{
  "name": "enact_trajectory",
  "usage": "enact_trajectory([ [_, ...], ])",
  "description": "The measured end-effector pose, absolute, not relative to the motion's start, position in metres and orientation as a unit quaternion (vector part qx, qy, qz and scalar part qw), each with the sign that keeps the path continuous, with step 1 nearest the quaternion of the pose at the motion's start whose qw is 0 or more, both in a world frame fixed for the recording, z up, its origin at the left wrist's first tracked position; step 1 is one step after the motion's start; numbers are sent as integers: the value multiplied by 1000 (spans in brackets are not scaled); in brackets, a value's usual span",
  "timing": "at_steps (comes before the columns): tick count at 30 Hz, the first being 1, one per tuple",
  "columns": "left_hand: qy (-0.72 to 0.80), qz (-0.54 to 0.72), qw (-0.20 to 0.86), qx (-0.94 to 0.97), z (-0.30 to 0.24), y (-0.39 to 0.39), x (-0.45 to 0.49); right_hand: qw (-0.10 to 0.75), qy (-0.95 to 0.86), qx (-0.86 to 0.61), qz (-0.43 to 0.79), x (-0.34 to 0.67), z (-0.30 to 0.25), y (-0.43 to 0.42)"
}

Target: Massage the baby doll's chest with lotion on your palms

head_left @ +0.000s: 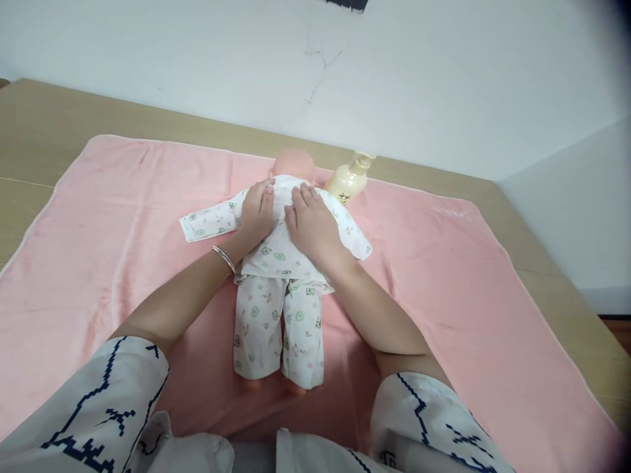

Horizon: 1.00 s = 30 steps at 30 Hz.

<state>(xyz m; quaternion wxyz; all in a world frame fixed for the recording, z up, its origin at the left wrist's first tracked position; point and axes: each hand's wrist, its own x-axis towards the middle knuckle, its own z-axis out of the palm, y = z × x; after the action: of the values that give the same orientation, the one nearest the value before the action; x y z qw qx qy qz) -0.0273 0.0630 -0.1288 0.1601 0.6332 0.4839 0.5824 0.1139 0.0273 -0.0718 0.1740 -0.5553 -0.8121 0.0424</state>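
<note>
A baby doll (279, 292) in white printed pyjamas lies on a pink blanket (98, 217), head away from me. My left hand (257, 211) rests flat on the doll's upper chest on the left, fingers stretched out; a silver bracelet circles that wrist. Beside it, my right hand (310, 223) lies flat on the right side of the chest, fingers extended toward the collar. Both hands press on the pyjama top and hold nothing.
A cream pump bottle (349, 180) lies on the blanket just right of the doll's head. The blanket covers a wooden table (44, 125) that stands against a white wall. My white sleeves with dark blue pattern fill the bottom edge.
</note>
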Motion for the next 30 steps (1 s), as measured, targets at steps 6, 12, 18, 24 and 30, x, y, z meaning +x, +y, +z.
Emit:
enact_trajectory([
  [6,474,593,176,627,-130,64,-27,163,-862,-471,90,119,-68,36],
  [12,477,590,180,626,-127,60,-25,164,-809,-560,64,118,-71,32],
  [18,476,599,186,617,-127,60,-24,112,-859,-498,45,113,-67,25],
  [24,480,586,173,629,-125,59,-24,142,-807,-570,60,115,-69,31],
  [30,479,594,168,624,-128,62,-25,132,-850,-510,2,106,-71,17],
])
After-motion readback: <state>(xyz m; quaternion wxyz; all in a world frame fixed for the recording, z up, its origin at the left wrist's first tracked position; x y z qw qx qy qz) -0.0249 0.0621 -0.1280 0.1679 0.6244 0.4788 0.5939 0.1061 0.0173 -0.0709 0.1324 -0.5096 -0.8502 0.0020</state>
